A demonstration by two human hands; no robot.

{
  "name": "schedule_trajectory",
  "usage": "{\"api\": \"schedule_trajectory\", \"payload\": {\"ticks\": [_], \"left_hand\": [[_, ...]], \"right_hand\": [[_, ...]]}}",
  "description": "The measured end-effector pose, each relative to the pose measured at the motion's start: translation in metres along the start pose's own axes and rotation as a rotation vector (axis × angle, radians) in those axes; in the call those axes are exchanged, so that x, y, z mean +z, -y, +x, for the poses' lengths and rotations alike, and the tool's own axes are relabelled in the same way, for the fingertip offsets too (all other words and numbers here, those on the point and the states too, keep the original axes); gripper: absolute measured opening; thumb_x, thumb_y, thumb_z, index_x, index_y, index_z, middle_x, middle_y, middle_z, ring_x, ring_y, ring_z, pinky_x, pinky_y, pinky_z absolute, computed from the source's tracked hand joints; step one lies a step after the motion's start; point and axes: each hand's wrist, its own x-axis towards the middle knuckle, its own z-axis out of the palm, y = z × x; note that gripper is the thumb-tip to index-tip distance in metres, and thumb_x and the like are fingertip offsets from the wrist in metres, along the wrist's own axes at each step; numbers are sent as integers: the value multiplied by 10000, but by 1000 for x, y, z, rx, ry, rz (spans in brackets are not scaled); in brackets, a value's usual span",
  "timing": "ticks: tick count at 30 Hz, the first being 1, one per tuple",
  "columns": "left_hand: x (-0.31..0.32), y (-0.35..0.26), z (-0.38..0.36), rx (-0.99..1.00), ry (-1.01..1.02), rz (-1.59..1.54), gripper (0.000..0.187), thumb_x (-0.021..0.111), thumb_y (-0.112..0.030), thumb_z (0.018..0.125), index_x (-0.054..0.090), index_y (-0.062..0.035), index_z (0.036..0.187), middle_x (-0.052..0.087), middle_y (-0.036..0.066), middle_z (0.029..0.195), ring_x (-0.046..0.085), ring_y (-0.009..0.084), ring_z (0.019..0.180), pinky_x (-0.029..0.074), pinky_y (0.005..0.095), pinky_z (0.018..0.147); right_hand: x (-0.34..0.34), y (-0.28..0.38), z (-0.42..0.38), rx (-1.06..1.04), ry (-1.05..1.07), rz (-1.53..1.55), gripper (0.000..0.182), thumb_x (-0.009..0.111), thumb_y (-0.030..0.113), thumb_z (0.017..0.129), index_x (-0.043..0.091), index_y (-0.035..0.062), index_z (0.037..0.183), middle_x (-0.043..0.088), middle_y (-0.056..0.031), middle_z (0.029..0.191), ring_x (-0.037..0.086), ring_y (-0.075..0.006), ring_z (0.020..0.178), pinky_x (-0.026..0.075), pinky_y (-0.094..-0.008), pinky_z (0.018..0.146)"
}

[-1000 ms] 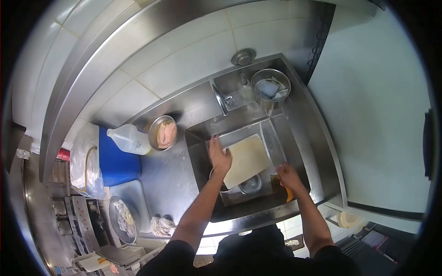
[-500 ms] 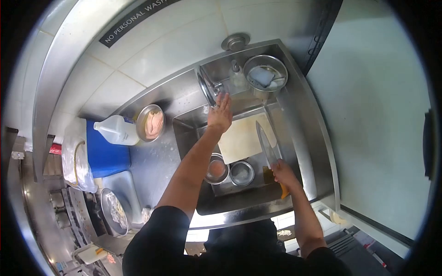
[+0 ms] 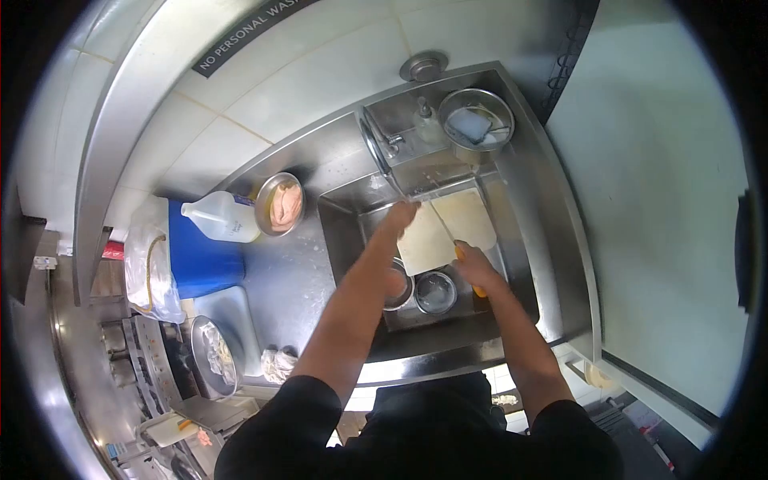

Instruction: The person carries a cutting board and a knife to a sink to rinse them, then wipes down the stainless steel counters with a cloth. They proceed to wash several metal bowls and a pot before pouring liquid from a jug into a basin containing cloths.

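Observation:
A kitchen knife with an orange handle is in my right hand, its fingers wrapped round the handle. The blade is seen nearly edge-on over a white cutting board, pointing up toward the tap. My left hand is just below the end of the curved tap, at the board's left edge. Its fingers are slightly bent and partly hidden, with nothing visible in them. The board lies tilted in the steel sink. Below it are a bowl with pinkish contents and a bowl of cloudy liquid.
Behind the sink stand a soap bottle and a steel pot with a sponge. On the left counter are a bowl of raw meat, a plastic jug, a blue box and a metal bowl.
My left hand has come down from the tap handle to below the spout. My right hand has raised the knife and turned its blade edge-on. The view has shifted slightly.

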Motion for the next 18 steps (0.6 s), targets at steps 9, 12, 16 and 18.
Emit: {"api": "schedule_trajectory", "payload": {"ticks": [9, 12, 16, 18], "left_hand": [[63, 58, -34, -193, 364, -1107, 207, 681, -343, 980, 658, -138, 993, 668, -8, 898, 632, 145, 822, 536, 320, 746], [61, 43, -30, -191, 264, -1180, 162, 707, -291, 966, 659, -142, 927, 640, -31, 783, 587, 121, 667, 526, 281, 630], [32, 30, -23, -157, 148, -1081, 172, 733, -281, 943, 660, -143, 872, 614, -16, 746, 548, 120, 610, 525, 289, 597], [19, 21, -12, -167, 79, -976, 172, 723, -275, 947, 659, -140, 862, 608, -6, 744, 551, 125, 621, 524, 295, 603]], "right_hand": [[9, 82, 18, -191, -43, -532, 325, 604, 85, 908, 585, 70, 1231, 555, -210, 1211, 632, -387, 1084, 556, -469, 920], [4, 89, 16, -225, -43, -616, 356, 591, 32, 894, 588, 93, 1244, 562, -192, 1193, 631, -370, 1087, 553, -468, 910], [-20, 114, -12, -196, -16, -694, 407, 579, 6, 888, 591, 130, 1276, 556, -176, 1193, 625, -352, 1102, 550, -467, 917], [-30, 118, -26, -200, -52, -696, 338, 572, 42, 907, 592, 100, 1240, 559, -175, 1182, 630, -348, 1095, 563, -453, 908]]}}
